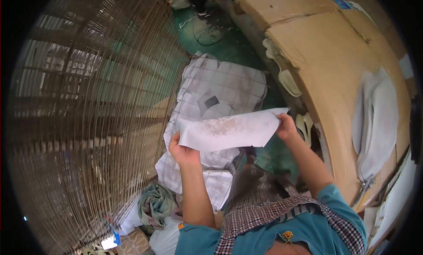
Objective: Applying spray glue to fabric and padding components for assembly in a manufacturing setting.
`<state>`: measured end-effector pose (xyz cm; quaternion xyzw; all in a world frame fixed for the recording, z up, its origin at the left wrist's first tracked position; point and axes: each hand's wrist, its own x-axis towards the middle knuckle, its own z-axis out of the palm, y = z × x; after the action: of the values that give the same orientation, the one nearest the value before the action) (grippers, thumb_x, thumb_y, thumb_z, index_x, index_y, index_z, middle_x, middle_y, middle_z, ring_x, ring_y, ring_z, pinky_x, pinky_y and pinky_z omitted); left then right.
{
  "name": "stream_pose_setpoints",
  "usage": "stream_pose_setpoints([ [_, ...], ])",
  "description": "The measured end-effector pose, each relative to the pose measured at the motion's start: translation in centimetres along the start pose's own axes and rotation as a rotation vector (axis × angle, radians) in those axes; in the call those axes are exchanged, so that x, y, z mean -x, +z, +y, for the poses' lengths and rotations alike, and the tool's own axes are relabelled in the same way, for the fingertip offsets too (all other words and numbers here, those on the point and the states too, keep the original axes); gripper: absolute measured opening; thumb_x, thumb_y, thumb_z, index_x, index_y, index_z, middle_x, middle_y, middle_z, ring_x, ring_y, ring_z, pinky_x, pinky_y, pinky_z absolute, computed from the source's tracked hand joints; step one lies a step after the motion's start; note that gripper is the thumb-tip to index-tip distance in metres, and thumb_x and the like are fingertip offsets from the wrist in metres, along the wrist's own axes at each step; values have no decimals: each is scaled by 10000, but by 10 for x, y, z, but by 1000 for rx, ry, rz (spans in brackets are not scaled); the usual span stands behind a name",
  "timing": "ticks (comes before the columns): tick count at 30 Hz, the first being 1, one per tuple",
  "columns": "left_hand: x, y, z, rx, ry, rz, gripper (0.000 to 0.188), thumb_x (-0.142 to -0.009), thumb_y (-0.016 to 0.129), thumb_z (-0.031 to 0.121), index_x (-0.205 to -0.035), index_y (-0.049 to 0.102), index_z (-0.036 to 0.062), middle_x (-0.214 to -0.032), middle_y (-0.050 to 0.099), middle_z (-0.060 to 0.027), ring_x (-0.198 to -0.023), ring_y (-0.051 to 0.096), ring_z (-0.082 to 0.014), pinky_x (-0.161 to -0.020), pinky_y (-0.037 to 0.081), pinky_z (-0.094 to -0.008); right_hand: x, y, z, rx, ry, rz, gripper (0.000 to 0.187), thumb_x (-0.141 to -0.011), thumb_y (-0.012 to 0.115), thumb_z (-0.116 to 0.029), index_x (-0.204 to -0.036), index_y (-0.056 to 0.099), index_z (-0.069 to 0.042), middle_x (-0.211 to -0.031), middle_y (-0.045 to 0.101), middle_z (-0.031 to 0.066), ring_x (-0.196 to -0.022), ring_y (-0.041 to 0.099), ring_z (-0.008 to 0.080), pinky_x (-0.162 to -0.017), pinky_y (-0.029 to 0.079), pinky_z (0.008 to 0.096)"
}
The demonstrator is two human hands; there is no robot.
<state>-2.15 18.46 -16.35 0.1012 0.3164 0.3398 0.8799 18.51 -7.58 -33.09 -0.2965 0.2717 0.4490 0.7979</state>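
A white sheet (pixel 246 131), thin and slightly bent, is stretched between my two hands. Brownish crumbs or stains are scattered across its middle; which of these I cannot tell. My left hand (pixel 184 153) grips the sheet's left end, thumb on top. The right hand (pixel 287 127) pinches the opposite end at its upper corner. Whether the sheet is paper, cloth or foam does not show. Below it, white pieces (pixel 240 81) lie under a thin wire grid, with a small dark grey patch (pixel 211 102) among them.
A tall wire mesh (pixel 119 79) rises on my left. To the right is a cardboard-covered surface (pixel 326 57) with a stack of grey-white sheets (pixel 374 118). Cream sole-like pieces (pixel 289 82) sit along its edge. A green cloth bundle (pixel 155 206) lies at lower left.
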Motion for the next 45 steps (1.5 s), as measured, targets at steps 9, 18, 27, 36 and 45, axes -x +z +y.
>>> stream_pose_setpoints([
  [9,-253,-69,70,-117,42,113,324,-758,478,113,-1041,537,-33,-1056,583,-145,-992,559,-311,-903,433,-455,-233,184,-39,368,-242,27,270,-670,534,-10,-934,485,-39,-918,545,72,-880,553,226,-814,467,376],
  [18,-273,-194,71,-641,-27,557,593,-868,462,325,-1379,202,177,-1366,309,-116,-1135,409,-335,-939,316,-471,-258,156,4,924,-187,27,496,-733,627,-136,-1187,448,-50,-956,548,84,-727,545,142,-603,454,269],
  [27,-174,-125,-121,-699,-325,304,438,-792,546,77,-1216,433,91,-1048,541,-136,-828,562,-266,-763,473,-364,76,45,-96,1535,-944,281,179,-780,581,-34,-959,575,-24,-787,577,74,-685,570,149,-621,467,261],
  [36,25,67,-347,-850,-627,-451,282,-811,573,80,-1073,518,-7,-894,598,-108,-753,604,-193,-682,488,-276,293,-150,-210,2003,-997,1254,250,-694,682,-201,-745,486,-54,-716,528,116,-675,541,303,-588,438,387],
  [45,176,40,-485,-998,-911,-785,299,-764,558,80,-1047,518,-8,-781,563,-41,-682,531,-107,-631,438,-223,306,-178,-234,1660,-995,1044,159,-728,621,-186,-717,553,-43,-700,567,161,-659,559,331,-601,437,396],
])
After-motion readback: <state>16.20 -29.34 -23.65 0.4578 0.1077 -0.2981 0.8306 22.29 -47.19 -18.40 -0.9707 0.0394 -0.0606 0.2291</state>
